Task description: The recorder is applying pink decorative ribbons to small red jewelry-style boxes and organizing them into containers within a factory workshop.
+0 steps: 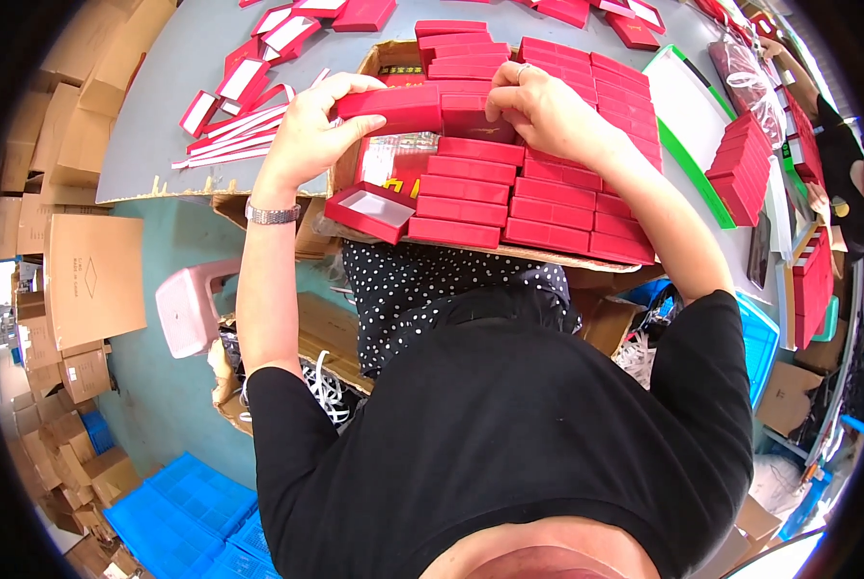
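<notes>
Grey worktable fills the upper part of the frame, w/ brown cardboard cartons piled along the left edge & blue plastic crates at lower left. Upper centre, at the table's near edge: an open brown cardboard packing carton, mostly full of slim red rectangular boxes in tight rows; gap at its left side, where a clear-covered red & yellow printed surface shows. Upper right: white tray w/ green rim, a leaning row of more red boxes at its lower end. Pale pink plastic stool stands on the floor, left of centre. L hand is over the carton's left side, thumb below & fingers above, holding the left end of a closed red box, approx. level above the gap. R hand is just right of it, fingers bent & close together at the right end of a darker red box; can't tell if gripped or only touched. Open red box w/ white interior sits tilted at the carton's lower-left corner. Smallest: silver-coloured metal-band wristwatch, L wrist.
</notes>
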A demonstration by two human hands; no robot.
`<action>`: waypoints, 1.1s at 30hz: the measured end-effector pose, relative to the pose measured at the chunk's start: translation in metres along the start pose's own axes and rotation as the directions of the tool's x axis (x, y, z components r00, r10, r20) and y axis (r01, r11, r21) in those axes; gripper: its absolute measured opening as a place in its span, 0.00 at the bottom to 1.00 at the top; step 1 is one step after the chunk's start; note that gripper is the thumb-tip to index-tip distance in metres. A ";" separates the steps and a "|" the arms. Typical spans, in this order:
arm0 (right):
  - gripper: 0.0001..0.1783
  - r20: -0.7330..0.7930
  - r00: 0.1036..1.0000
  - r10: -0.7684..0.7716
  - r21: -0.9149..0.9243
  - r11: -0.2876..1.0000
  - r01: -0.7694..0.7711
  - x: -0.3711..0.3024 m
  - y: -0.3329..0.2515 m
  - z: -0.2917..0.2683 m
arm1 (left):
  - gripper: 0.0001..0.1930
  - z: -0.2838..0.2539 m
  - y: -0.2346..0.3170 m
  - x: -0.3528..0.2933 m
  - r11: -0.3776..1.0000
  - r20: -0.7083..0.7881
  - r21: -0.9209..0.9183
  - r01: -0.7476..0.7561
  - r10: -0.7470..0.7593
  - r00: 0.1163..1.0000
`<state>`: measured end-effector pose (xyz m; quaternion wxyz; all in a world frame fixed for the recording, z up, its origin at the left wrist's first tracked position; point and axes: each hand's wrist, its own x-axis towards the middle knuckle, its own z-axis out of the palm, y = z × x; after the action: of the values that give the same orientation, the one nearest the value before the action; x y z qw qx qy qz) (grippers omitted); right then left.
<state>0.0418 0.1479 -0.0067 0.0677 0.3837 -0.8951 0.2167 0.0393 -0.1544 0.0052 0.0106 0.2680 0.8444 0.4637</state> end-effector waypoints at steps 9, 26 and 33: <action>0.09 -0.039 0.998 0.046 0.050 0.998 -0.044 0.006 0.008 0.002 | 0.17 0.006 0.013 0.005 0.998 0.027 -0.056 -0.028 0.030 0.999; 0.08 -0.044 0.997 0.061 0.096 0.994 -0.057 0.005 0.012 0.002 | 0.17 0.018 0.000 0.018 0.988 0.054 -0.140 0.070 -0.063 0.997; 0.09 -0.029 0.996 0.079 0.105 0.992 -0.075 0.006 0.011 0.002 | 0.15 0.031 0.002 0.024 0.975 0.129 -0.208 0.073 -0.046 0.991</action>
<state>0.0303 0.1497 -0.0107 0.0542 0.3483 -0.8955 0.2719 0.0282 -0.1186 -0.0056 0.1050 0.2679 0.7956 0.5332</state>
